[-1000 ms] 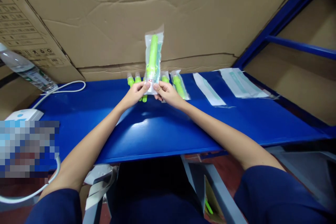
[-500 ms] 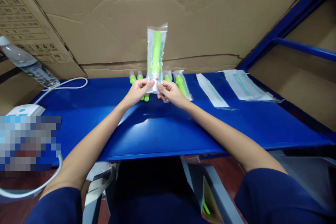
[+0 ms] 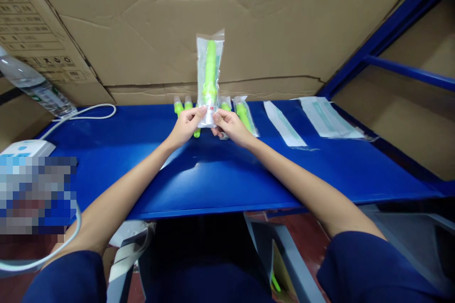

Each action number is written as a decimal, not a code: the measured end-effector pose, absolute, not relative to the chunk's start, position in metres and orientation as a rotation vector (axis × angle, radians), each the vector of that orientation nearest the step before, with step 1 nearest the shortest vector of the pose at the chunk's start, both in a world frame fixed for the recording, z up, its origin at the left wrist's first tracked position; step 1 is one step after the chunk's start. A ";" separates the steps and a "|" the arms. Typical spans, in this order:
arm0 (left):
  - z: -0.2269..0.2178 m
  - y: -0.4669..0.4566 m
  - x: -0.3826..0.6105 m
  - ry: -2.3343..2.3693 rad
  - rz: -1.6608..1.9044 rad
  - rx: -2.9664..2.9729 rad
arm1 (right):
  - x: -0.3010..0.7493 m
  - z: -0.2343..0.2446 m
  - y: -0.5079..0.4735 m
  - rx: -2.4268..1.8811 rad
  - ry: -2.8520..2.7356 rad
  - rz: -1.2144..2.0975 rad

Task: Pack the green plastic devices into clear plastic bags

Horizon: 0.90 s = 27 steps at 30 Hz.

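A clear plastic pouch point(image 3: 209, 73) with a bright green tube-shaped item inside stands upright above the blue table point(image 3: 220, 175). My left hand point(image 3: 186, 125) pinches its lower left corner. My right hand point(image 3: 229, 125) pinches its lower right corner. Both hands are closed on the pouch's bottom edge, a little above the table. Just behind my hands lie several more green items point(image 3: 179, 106), some bare and some bagged point(image 3: 245, 116).
Two flat white-and-teal pouches point(image 3: 284, 124) point(image 3: 329, 117) lie on the table to the right. A white device point(image 3: 24, 147) with a white cable point(image 3: 83, 114) sits at the left, a water bottle point(image 3: 33, 86) behind it. Cardboard point(image 3: 227, 14) walls the back. A blue rack frame point(image 3: 401, 68) stands at right.
The upright pouch has shifted slightly between my hands and tilted a little; my hands keep their pinch on its bottom edge. The camera view has drifted slightly.
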<state>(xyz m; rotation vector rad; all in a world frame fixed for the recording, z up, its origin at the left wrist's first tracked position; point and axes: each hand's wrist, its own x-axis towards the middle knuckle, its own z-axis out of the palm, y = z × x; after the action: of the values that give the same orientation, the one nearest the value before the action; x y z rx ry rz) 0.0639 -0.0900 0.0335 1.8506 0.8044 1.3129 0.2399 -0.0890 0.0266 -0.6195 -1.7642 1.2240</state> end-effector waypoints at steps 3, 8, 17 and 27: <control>0.032 -0.090 0.065 0.812 1.291 1.835 | 0.241 0.026 -0.087 -0.605 -1.774 1.246; 0.023 -0.087 0.067 0.878 1.235 1.797 | 0.244 0.024 -0.084 -0.625 -1.777 1.233; 0.017 -0.083 0.071 0.815 1.266 1.630 | 0.239 0.029 -0.091 -0.737 -1.691 1.305; 0.027 -0.087 0.062 0.844 1.334 1.820 | 0.244 0.027 -0.088 -0.635 -1.681 1.483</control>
<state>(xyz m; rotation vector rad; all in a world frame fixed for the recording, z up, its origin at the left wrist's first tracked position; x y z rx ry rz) 0.0621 -0.0873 0.0272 1.8203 0.8442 1.3343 0.2440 -0.0881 0.0272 -0.6352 -1.6812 1.4832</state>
